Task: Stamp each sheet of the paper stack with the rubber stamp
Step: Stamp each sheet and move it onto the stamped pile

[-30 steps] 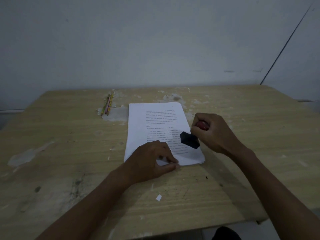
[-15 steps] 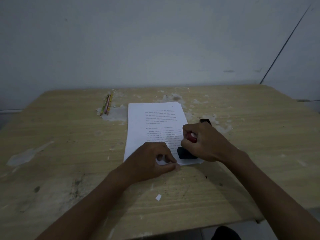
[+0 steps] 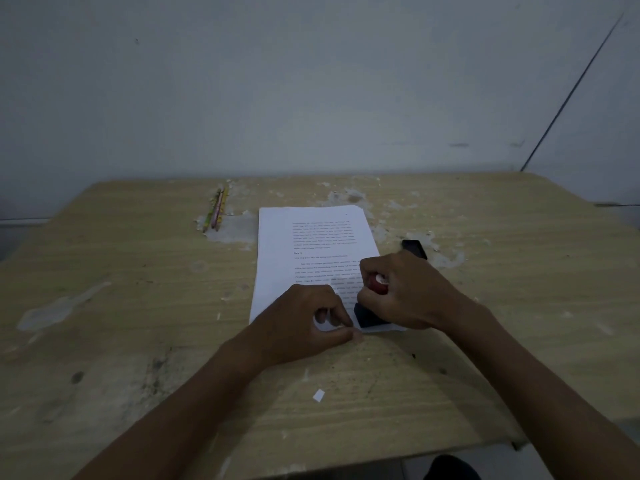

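While the right hand (image 3: 408,292) clamps the rubber stamp (image 3: 372,311) onto the paper stack (image 3: 311,244), the left hand (image 3: 304,323) pinches the stack's near edge.

Gripped by its red knob, the stamp stands roughly upright at the stack's lower right corner, just right of frame centre, black base down on the top sheet and long side running left to right. Running up the frame, the stack's long axis leans slightly right on the wooden table (image 3: 138,306). Pencils (image 3: 216,211) lie to the upper left, and a black object (image 3: 414,247) sits just beyond the right hand.
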